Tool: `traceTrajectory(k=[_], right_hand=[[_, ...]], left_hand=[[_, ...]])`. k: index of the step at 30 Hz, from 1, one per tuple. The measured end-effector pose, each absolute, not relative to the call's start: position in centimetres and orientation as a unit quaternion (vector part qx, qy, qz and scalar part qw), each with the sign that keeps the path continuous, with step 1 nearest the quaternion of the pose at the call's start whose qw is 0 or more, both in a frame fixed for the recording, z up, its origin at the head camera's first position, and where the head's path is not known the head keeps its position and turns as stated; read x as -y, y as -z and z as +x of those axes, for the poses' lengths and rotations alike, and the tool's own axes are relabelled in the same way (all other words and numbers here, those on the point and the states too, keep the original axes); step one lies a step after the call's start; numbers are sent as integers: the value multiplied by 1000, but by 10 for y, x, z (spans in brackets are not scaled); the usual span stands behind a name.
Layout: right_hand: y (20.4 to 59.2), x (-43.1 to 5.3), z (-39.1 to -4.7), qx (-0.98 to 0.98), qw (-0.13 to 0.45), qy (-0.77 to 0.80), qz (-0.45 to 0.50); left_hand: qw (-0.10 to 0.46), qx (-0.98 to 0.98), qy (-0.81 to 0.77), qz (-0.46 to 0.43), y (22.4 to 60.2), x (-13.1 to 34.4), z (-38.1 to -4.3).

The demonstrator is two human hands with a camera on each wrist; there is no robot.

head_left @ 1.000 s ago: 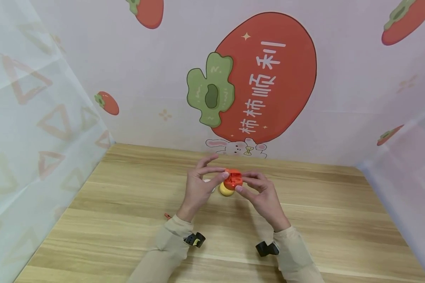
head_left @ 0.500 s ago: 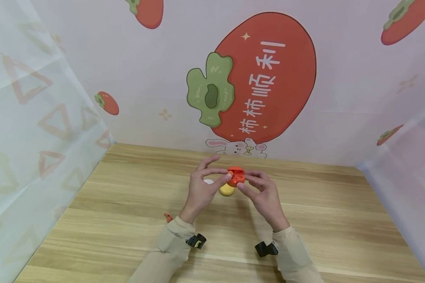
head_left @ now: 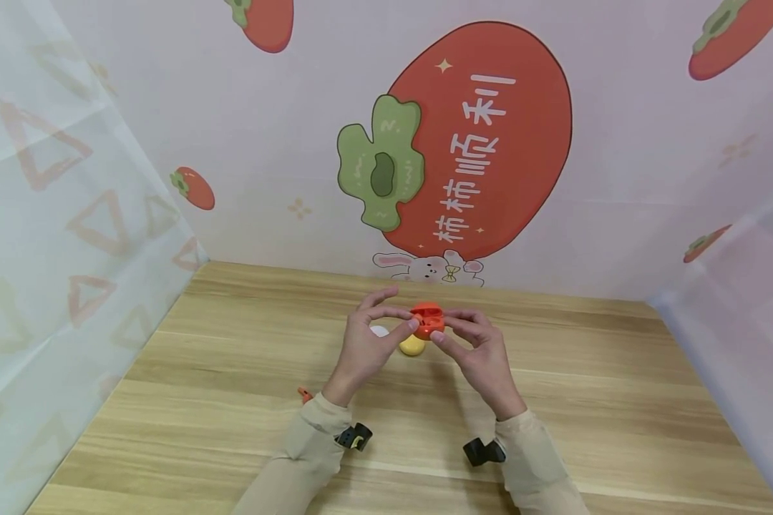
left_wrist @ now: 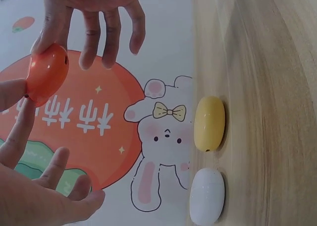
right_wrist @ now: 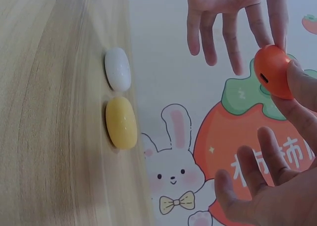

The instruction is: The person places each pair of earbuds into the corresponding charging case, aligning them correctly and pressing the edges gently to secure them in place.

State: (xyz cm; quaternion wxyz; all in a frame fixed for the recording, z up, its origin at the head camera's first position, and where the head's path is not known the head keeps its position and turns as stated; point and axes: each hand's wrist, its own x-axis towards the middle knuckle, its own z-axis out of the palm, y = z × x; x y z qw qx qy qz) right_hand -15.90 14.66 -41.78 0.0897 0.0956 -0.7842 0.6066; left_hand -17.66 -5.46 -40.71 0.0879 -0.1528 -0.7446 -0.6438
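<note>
A red earbud case (head_left: 433, 331) is held up above the table with its lid raised and its inside facing the head camera. My right hand (head_left: 479, 352) pinches its right side between thumb and fingers. At the left side of the case, my left hand (head_left: 368, 345) pinches a small red earbud (head_left: 418, 318) with thumb and index finger, mostly hidden by the fingertips. Both wrist views show the smooth outside of the case (left_wrist: 48, 73), with a dark port slot in its shell (right_wrist: 277, 62). Another red earbud (head_left: 305, 394) lies on the table beside the left sleeve.
A yellow rounded case (left_wrist: 209, 123) and a white one (left_wrist: 207, 196) lie side by side on the wooden table (head_left: 592, 400), below the hands. A printed backdrop (head_left: 264, 129) stands behind the table's far edge, with side panels left and right.
The case has risen slightly to the right and tipped, so its raised lid shows better. My left hand has followed it a little to the right, uncovering more of the white case.
</note>
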Motion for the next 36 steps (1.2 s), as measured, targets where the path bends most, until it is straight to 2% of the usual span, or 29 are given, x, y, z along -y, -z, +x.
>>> traceTrajectory(k=[9,25,36], right_hand=[[416,-146,-159,787,85,-604,94],[413,-148,-160,778,81,-619,72],[414,-152,-161,783,82,-612,70]], left_hand=[[57,774,613,-151,403,64,-177],[59,764,626,-145,388,108,-185],[51,831,520,-189,385,145,-190]])
